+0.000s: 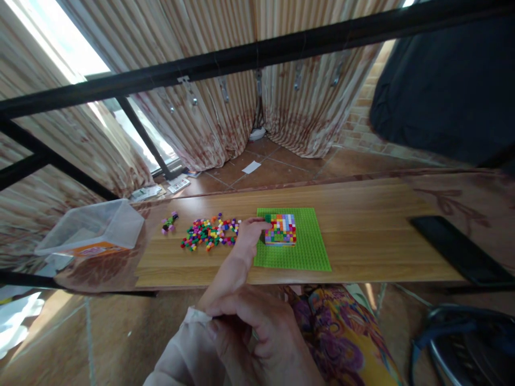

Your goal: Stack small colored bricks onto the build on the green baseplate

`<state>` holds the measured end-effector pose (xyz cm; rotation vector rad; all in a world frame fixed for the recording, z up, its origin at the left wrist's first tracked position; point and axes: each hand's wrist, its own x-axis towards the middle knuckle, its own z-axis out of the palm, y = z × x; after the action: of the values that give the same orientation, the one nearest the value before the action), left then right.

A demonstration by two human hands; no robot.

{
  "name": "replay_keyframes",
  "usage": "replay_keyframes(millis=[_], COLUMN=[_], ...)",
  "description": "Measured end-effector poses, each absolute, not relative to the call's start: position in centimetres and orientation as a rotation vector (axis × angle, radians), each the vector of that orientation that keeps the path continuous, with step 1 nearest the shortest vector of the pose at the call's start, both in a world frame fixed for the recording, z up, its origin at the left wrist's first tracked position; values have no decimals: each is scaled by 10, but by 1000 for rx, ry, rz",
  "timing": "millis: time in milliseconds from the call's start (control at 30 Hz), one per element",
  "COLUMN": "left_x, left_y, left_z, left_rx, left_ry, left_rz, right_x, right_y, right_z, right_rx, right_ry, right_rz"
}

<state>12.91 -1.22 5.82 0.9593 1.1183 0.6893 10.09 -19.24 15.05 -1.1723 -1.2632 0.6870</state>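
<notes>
My left hand point(248, 236) reaches over the left edge of a multicoloured block built of small toy bricks point(284, 230). Its fingertips close at the upper left corner, around a dark green toy brick point(267, 218). The block stands on a bright green studded baseplate point(309, 252). Close to the camera, my right hand point(265, 335) is curled with thumb and forefinger together, beside the cuff of my left sleeve point(198, 314). What its fingers pinch, if anything, is hidden. Loose bricks point(207, 231) in many colours are spread left of my left hand.
A small cluster of purple and green bricks point(169, 222) lies farther left on the wooden tabletop point(370, 230). Beyond it stands a clear plastic bin point(92, 228). A dark flat device point(458, 249) rests at the right end. A black metal bar point(241, 59) crosses above.
</notes>
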Motion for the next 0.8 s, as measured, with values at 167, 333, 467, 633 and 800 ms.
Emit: replay_keyframes(millis=[167,333,467,633,800], left_x=[130,125,102,46,6], left_y=[-12,-20,-32,-59,-89], left_z=[60,60,69,95,129], left_rx=[962,916,860,810,1057], left_ry=[1124,1071,1025,890,790], left_rz=[683,742,806,857,855], right_x=[102,103,105,111,115], right_y=[-194,-196,-196,-195,-192], right_z=[151,155,156,157,163], right_rx=[-1176,-1220,-1297,-1368,-1446], right_ry=[-1277,-1260,-1213,-1239,-1211], right_rz=[691,676,618,595,473])
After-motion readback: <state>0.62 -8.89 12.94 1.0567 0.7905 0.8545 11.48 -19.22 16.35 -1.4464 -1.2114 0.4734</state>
